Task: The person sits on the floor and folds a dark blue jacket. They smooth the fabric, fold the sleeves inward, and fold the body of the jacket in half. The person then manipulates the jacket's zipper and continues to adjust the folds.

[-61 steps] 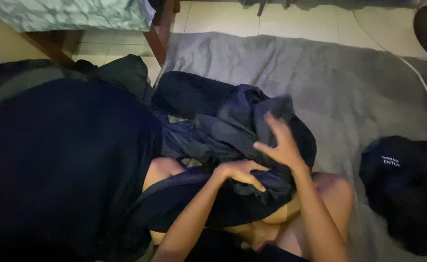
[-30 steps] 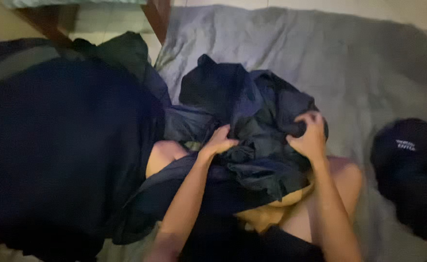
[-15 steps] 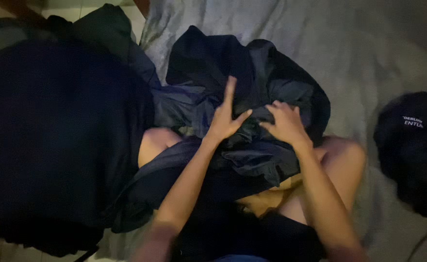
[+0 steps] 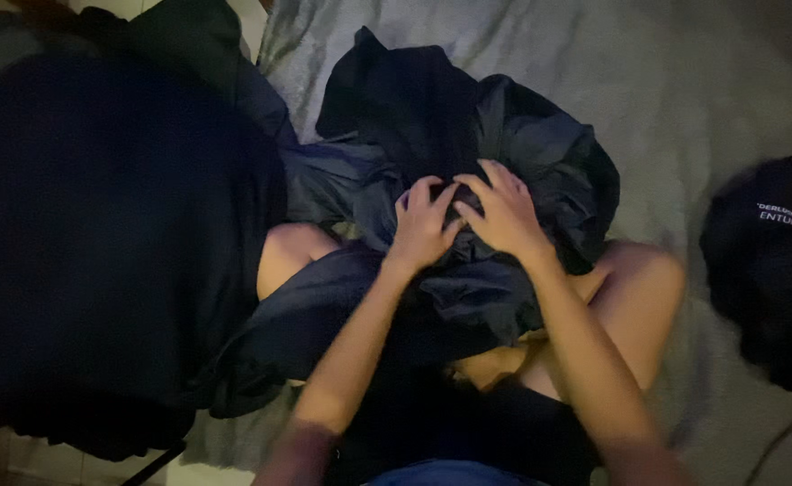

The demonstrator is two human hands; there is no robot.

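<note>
At the centre of the frame both hands press down side by side on a crumpled dark navy cloth garment (image 4: 468, 180), heaped over the person's lap and bare knees. The left hand (image 4: 421, 225) has its fingers curled into the fabric, pinching a fold; the right hand (image 4: 504, 211) lies just beside it, almost touching, fingers spread and bent with the tips digging into the same bunch. The work in hand looks like gathering or bunching the garment together; the next move probably calls for a firm hold on one edge so the loose folds can be drawn flat. The fabric looks thin, slightly glossy and heavily wrinkled, spilling toward the upper middle. Beneath lies a grey blanket (image 4: 684, 81); a large black cloth mass (image 4: 99, 252) fills the left, and a black rounded cap-like item (image 4: 769, 270) sits at right.
</note>
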